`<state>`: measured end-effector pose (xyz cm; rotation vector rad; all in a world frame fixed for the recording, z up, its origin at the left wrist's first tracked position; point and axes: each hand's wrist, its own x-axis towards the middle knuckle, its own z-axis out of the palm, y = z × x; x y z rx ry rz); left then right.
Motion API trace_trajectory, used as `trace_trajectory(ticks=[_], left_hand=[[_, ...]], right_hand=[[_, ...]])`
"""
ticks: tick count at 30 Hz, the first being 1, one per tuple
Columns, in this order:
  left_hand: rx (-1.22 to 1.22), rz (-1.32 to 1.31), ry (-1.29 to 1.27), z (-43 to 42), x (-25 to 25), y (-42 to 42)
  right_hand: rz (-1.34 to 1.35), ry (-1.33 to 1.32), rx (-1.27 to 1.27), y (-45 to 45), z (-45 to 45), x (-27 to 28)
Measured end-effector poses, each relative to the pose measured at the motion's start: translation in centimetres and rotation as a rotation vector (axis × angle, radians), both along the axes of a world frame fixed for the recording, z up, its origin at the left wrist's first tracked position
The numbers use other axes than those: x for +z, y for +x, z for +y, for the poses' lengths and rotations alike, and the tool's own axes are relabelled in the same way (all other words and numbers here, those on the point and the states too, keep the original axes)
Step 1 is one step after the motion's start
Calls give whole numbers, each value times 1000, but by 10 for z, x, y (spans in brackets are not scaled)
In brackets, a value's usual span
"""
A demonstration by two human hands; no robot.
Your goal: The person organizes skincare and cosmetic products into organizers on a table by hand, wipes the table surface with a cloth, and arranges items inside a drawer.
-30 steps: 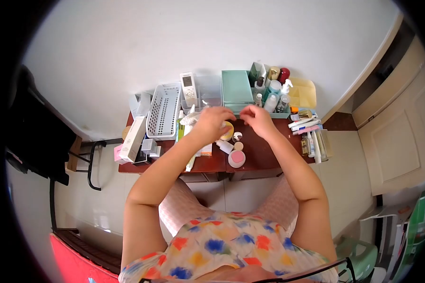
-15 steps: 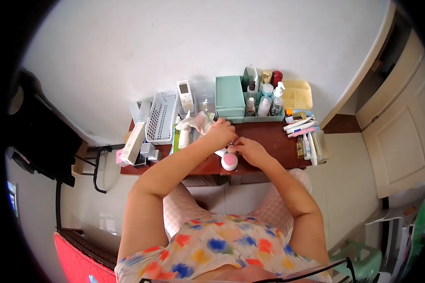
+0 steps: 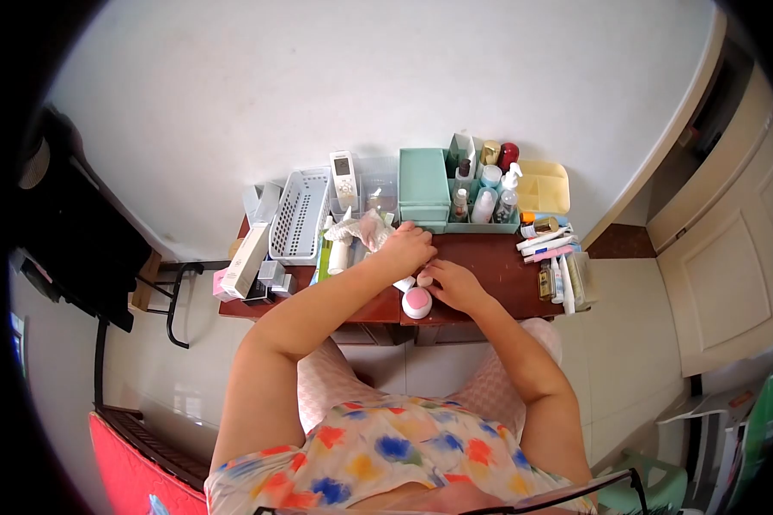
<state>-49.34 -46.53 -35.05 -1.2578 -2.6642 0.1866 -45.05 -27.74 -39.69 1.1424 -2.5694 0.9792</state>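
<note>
My left hand point(image 3: 406, 249) is over the middle of the red-brown desk point(image 3: 489, 266), its fingers curled, and what lies under them is hidden. Close to its right, my right hand point(image 3: 452, 284) has its fingertips bent together beside a small beige round item point(image 3: 424, 280). Just below the hands stands a white jar with a pink top point(image 3: 416, 302). A white crumpled cloth or bag point(image 3: 365, 229) lies to the left of my left hand. Behind the hands is a green drawer box point(image 3: 423, 182).
A white basket point(image 3: 300, 215), a remote point(image 3: 344, 178) and small boxes point(image 3: 271, 273) are at left. At right are a green organizer with bottles point(image 3: 484, 206), a yellow tray point(image 3: 544, 186) and several tubes point(image 3: 548, 244). A wall rises behind.
Both hands have come down and closer together from their raised positions near the green box, reaching the small items. Over the last half second they have barely moved, while the view has shifted slightly.
</note>
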Motion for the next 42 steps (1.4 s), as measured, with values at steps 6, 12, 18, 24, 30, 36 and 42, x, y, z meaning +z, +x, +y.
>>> trace_trajectory(ticks=[6, 12, 18, 24, 30, 36, 42], left_hand=[[22, 67, 222, -8, 41, 6], [255, -156, 766, -24, 69, -40], [264, -136, 991, -25, 32, -72], [308, -225, 903, -22, 32, -76], [189, 55, 785, -31, 31, -69], [301, 55, 827, -38, 46, -25], [263, 61, 702, -68, 42, 36]], right_hand=[[-51, -191, -166, 0, 19, 29], [78, -487, -315, -49, 16, 58], [277, -478, -434, -95, -10, 62], [466, -196, -565, -110, -22, 57], [570, -106, -591, -109, -20, 46], [529, -61, -592, -91, -10, 60], [404, -83, -532, -33, 1, 35]])
